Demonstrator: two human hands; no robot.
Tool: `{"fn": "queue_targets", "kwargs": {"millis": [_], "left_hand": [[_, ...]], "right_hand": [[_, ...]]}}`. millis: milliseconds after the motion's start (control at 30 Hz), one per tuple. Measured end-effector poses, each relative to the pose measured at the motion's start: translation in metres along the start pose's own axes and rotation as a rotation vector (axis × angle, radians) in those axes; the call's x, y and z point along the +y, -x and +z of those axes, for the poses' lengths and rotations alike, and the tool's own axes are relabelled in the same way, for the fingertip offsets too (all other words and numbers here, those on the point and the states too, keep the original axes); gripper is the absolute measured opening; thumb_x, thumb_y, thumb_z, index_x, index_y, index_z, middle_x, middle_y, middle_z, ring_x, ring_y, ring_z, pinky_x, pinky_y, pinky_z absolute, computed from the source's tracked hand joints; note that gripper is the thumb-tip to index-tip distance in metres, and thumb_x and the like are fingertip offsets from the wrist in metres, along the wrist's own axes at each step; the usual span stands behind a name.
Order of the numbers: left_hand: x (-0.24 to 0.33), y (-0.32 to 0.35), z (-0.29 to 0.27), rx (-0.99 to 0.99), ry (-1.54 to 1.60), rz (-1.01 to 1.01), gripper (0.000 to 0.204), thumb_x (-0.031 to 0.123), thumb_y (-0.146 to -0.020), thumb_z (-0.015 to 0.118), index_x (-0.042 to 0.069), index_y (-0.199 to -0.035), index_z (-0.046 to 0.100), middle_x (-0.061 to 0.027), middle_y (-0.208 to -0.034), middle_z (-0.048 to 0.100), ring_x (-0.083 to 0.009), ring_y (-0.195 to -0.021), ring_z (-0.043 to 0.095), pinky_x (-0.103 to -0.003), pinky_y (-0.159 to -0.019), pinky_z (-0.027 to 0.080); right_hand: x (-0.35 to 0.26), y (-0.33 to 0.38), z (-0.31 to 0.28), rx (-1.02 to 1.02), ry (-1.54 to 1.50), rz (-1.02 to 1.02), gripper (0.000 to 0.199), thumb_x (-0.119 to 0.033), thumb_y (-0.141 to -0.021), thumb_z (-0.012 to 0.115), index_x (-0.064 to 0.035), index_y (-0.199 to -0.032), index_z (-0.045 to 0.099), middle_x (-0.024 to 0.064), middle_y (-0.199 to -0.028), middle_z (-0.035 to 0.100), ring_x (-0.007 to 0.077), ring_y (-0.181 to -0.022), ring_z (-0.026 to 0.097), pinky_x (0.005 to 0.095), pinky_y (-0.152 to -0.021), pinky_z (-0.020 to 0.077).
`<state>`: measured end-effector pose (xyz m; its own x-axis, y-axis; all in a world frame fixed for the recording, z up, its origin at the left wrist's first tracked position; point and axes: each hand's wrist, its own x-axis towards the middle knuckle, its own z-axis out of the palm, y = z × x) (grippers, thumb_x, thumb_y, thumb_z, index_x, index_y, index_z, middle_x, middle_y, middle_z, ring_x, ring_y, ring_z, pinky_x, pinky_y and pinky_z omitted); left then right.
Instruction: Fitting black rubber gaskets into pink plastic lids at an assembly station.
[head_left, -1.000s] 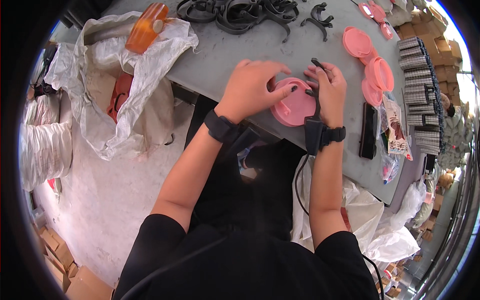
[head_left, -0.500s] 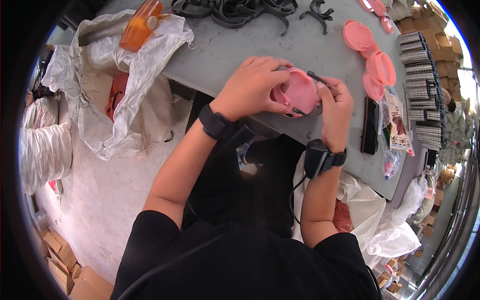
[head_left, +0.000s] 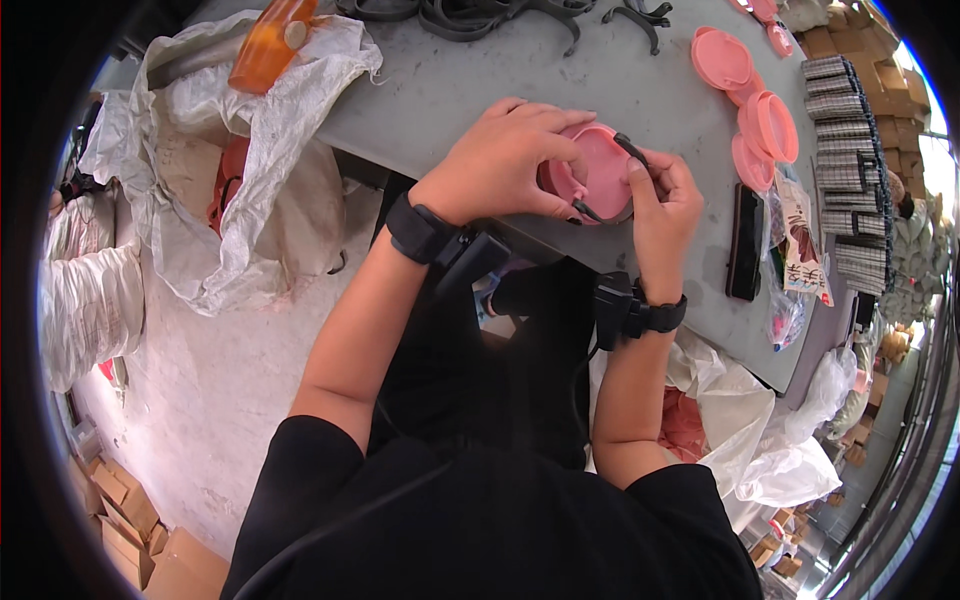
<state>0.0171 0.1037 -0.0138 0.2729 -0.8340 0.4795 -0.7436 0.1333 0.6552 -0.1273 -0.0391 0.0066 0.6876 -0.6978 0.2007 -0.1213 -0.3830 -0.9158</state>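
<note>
Above the table's near edge, my left hand is closed around the left side of a pink round plastic lid, its inner side facing up. My right hand pinches a dark curved handle strip against the lid's right edge. The strip runs along the rim, and a dark end shows at the lid's lower side. My fingers hide part of the rim. Farther back on the table lie several more dark curved handles, and a smaller group of them sits to their right.
Pink round lids lie at the right, near a black oblong case and a plastic packet. Striped stacks line the far right. An orange bottle rests on a white woven sack left of the table.
The dark handle strip, apart from the rim at its upper end before, now lies closer along the lid's right edge. My right hand has shifted slightly in; the left keeps its hold.
</note>
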Motion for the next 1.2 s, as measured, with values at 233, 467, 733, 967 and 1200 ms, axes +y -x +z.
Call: {"fn": "queue_targets", "kwargs": {"millis": [233,467,733,967,1200], "left_hand": [[-0.002,0.002,-0.001,-0.029,0.025,-0.004,0.035,0.023,-0.062,0.082,0.01,-0.091,0.066,-0.0088,-0.135,0.054,-0.0273,-0.117,0.051,-0.04,-0.101,0.034],[0.0,0.0,0.0,-0.042,0.017,0.001,0.035,0.019,-0.065,0.08,0.01,-0.096,0.067,-0.0099,-0.135,0.052,-0.0289,-0.117,0.05,-0.04,-0.101,0.034],[0.003,0.001,0.0,-0.048,0.026,-0.013,0.03,0.019,-0.067,0.079,0.01,-0.092,0.066,-0.0109,-0.135,0.052,-0.03,-0.118,0.049,-0.04,-0.1,0.035],[0.002,0.002,0.003,-0.001,0.012,0.017,0.026,0.026,-0.068,0.079,0.014,-0.085,0.064,-0.0105,-0.127,0.056,-0.0261,-0.118,0.051,-0.038,-0.098,0.036],[0.004,0.001,0.001,-0.073,0.032,-0.024,0.026,0.018,-0.068,0.078,0.009,-0.088,0.065,-0.0118,-0.135,0.051,-0.0301,-0.115,0.051,-0.042,-0.101,0.035]], "right_hand": [[-0.011,0.003,0.005,0.046,0.189,0.057,0.015,-0.008,-0.089,0.061,0.0005,-0.101,0.065,0.0025,-0.082,0.062,0.0037,-0.064,0.052,0.0192,-0.052,0.0394],[-0.009,0.005,0.006,0.071,0.164,0.12,0.021,-0.008,-0.087,0.061,0.0019,-0.105,0.066,0.0032,-0.079,0.063,0.0039,-0.056,0.044,0.0226,-0.052,0.0384],[-0.002,0.006,0.013,0.127,0.008,0.041,0.021,-0.004,-0.088,0.057,0.0033,-0.106,0.065,0.0087,-0.094,0.067,0.013,-0.084,0.061,0.0254,-0.074,0.0479],[-0.007,0.009,0.012,0.089,-0.011,0.061,0.02,-0.002,-0.089,0.053,0.0049,-0.106,0.062,0.0103,-0.099,0.067,0.0145,-0.091,0.062,0.0272,-0.082,0.0476],[-0.011,0.012,0.014,0.122,-0.004,0.107,0.02,-0.001,-0.091,0.049,0.0047,-0.107,0.059,0.0108,-0.1,0.067,0.0153,-0.093,0.062,0.0279,-0.085,0.0465]]}}
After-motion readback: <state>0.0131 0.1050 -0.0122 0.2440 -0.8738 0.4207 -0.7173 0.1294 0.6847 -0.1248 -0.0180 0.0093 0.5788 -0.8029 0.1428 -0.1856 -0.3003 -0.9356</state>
